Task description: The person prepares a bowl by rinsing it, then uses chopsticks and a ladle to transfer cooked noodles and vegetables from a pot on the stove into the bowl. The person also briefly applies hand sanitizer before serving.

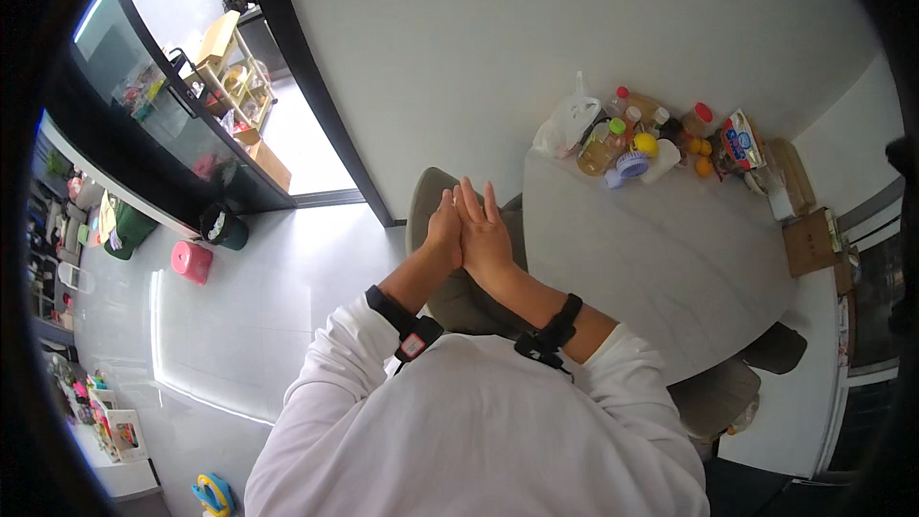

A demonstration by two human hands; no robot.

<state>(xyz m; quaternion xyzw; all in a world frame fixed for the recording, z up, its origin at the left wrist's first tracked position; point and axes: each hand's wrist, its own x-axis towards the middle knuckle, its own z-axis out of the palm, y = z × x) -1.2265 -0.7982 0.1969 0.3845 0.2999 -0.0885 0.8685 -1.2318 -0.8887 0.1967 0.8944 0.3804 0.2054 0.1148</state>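
My left hand point(444, 231) and my right hand point(487, 238) meet in front of my chest, pressed together at the palms. The right fingers are straight and spread apart. Seen edge-on, the left hand is flat against the right one, its fingers extended and partly hidden. Nothing shows between them. A dark strap with a small device point(412, 346) is around the left wrist, and a similar black strap point(561, 323) is on the right forearm. Below the hands is a grey-brown chair point(431, 205), beside a marble-look table point(646, 251).
Along the table's wall side stand a white plastic bag point(567, 126), a green-capped bottle point(597, 151), several other bottles, oranges point(703, 166) and a cardboard box point(811, 243). To the left are a doorway, a pink stool point(192, 262) and a dark trash bin point(228, 230).
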